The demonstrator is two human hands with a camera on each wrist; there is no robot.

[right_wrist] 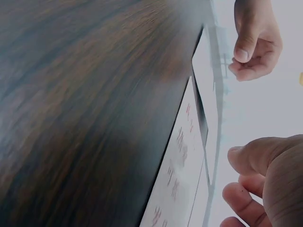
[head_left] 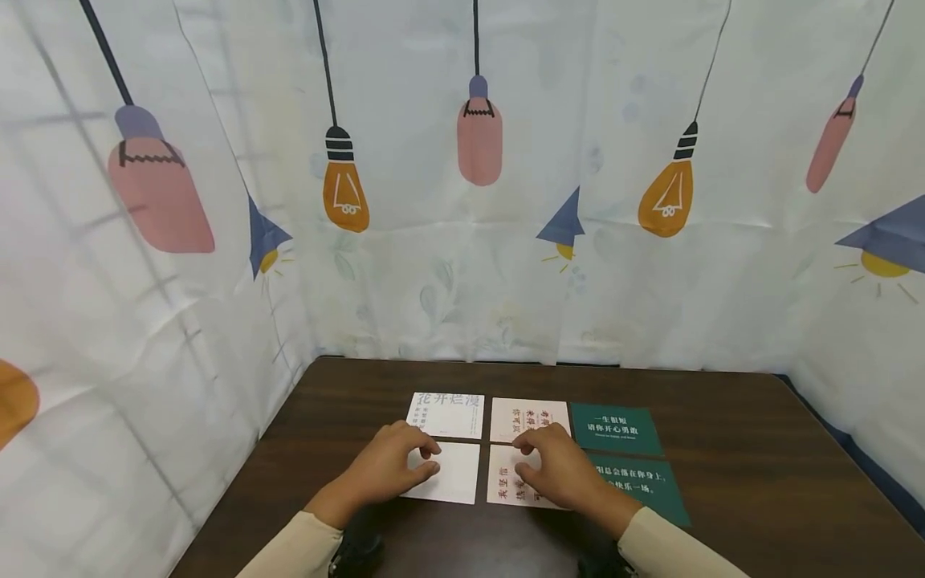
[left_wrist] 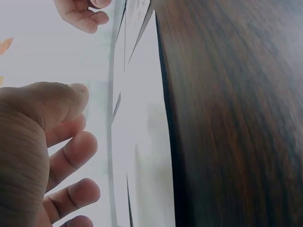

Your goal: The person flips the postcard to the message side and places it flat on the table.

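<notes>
Six cards would be several: they lie flat in two rows on a dark wooden table. My left hand hovers over the left column, above a plain white card and a white card with grey lettering. Its fingers are loosely bent, with a gap between thumb and fingertips. Over the middle column is my right hand, likewise loosely bent and holding nothing. Below it lie a pale card with red lettering and another such card. Both wrist views show the fingers raised off the cards.
In the right column are a green card with white lettering and a second green card, partly behind the right hand. A white curtain printed with lamps and bulbs hangs behind the table and along its sides.
</notes>
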